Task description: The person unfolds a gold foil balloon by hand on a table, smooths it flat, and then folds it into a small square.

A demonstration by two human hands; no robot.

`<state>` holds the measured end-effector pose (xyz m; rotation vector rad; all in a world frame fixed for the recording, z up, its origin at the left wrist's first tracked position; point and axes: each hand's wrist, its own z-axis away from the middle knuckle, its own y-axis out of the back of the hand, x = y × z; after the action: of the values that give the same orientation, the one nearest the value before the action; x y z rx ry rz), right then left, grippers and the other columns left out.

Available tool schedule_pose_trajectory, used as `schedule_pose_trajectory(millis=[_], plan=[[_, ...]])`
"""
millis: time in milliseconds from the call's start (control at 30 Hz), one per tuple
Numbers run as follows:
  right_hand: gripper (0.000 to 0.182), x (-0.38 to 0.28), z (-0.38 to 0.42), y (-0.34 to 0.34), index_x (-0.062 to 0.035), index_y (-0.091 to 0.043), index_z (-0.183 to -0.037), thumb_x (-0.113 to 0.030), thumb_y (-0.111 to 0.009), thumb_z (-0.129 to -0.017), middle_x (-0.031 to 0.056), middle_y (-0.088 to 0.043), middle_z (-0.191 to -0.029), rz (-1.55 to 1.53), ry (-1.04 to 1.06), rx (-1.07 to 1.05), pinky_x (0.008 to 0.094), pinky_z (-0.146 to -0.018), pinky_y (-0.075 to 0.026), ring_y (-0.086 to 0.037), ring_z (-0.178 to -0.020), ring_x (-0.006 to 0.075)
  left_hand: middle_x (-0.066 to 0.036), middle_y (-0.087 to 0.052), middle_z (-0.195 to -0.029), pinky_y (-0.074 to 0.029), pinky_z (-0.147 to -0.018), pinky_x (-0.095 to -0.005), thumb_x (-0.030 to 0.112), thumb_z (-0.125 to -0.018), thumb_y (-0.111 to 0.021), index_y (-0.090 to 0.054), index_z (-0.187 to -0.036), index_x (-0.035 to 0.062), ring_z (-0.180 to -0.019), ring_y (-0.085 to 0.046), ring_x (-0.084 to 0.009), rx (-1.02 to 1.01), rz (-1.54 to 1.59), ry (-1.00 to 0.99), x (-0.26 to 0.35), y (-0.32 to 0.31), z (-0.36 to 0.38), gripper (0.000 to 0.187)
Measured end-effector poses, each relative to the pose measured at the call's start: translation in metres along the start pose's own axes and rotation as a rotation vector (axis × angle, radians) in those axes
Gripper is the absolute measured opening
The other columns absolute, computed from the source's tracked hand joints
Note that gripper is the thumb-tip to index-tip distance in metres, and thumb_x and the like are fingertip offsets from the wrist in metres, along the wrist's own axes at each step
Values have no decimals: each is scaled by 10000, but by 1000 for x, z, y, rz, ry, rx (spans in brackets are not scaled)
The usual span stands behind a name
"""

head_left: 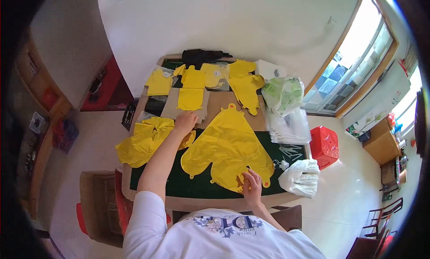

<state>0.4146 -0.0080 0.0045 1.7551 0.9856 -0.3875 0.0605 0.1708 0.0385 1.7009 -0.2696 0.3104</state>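
A large flat yellow foil balloon [226,145] with small tabs along its edge lies across the green tabletop in front of me. My right hand [253,185] is over its lower edge, fingers bent and thumb apart, with the foil beneath. My left hand [186,121] reaches forward to the near edge of a cardboard sheet [169,107]; its fingers are curled, and whatever they hold is hidden. On that sheet rests a folded yellow foil piece [191,98], just beyond the left hand. Crumpled yellow foil [145,145] lies left of my forearm.
More flat yellow foil [244,86] and a packaged piece [159,82] lie at the back. Clear plastic bags [286,124], a green-and-white bag [283,95] and a white bundle [301,177] line the right side. A red stool [324,147] and cardboard box [96,205] flank the table.
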Motion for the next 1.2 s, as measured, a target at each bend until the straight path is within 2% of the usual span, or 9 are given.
schedule_pose_trajectory(millis=[300, 400, 467, 600, 667, 733, 1067, 1133, 1200], plan=[[227, 0, -4, -1, -38, -632, -1045, 33, -565, -840, 175, -588, -1170, 8, 52, 68, 405, -911, -455, -551, -1069, 348, -145, -535, -1318, -382, -1040, -436, 137, -940, -452, -608, -1123, 16, -1249, -475, -330, 355, -213, -143, -44, -45, -37, 270], [228, 5, 1, -2, -42, -636, -1040, 37, -561, -839, 178, -590, -1163, 38, 51, 98, 401, -910, -456, -550, -1071, 348, -152, -555, -1268, -434, -983, -453, 123, -918, -463, -605, -1109, 12, -1190, -517, -325, 436, -300, -152, -52, -52, -55, 263], [281, 17, 9, -4, -46, -626, -1090, 30, -573, -825, 159, -560, -1221, 1, -14, 30, 413, -948, -437, -507, -1118, 352, -154, -588, -1169, -491, -895, -449, 99, -900, -473, -611, -1056, 14, -1114, -555, -310, -120, -277, 52, -28, -20, -51, 225], [286, 13, 12, 0, -48, -635, -1091, 29, -574, -822, 167, -562, -1218, 2, -45, 19, 412, -950, -441, -507, -1121, 355, -161, -625, -997, -523, -788, -441, 105, -893, -491, -612, -1016, 24, -968, -610, -311, 130, -378, -115, -40, -21, -66, 190], [224, 11, 7, 0, -49, -649, -1027, 25, -571, -831, 171, -599, -1148, 41, -1, 78, 399, -911, -454, -552, -1057, 343, -175, -648, -910, -517, -737, -451, 115, -898, -497, -600, -1011, 22, -876, -634, -342, 268, -63, 260, -28, 7, -83, 179], [219, 11, 10, 2, -49, -649, -1023, 23, -573, -831, 171, -599, -1149, -55, -77, 76, 406, -923, -444, -552, -1057, 343, -183, -655, -867, -502, -698, -477, 144, -916, -493, -586, -1008, 30, -822, -636, -365, 551, 80, 240, -30, 32, -108, 173], [324, -3, -29, 19, -51, -619, -1096, 73, -542, -807, 169, -567, -1206, -58, 30, 34, 403, -965, -422, -523, -1133, 352, -195, -656, -834, -477, -695, -451, 186, -884, -581, -608, -929, 1, -794, -630, -372, 1127, 366, 112, 2, 217, -119, 192], [329, -25, -65, 28, -50, -617, -1098, 76, -547, -802, 169, -560, -1222, -108, 81, 27, 403, -974, -414, -517, -1151, 352, -77, -656, -836, -498, -676, -314, 190, -905, -611, -617, -932, -27, -770, -640, -183, 898, 1292, 91, 19, 240, -96, 218], [322, -66, -107, 45, -45, -608, -1117, 64, -563, -817, 169, -547, -1248, -180, 192, 37, 394, -977, -412, -501, -1181, 346, -41, -632, -883, -500, -676, -264, 158, -926, -588, -601, -970, -11, -764, -621, -126, 738, 1736, -6, 68, 258, -37, 176]])
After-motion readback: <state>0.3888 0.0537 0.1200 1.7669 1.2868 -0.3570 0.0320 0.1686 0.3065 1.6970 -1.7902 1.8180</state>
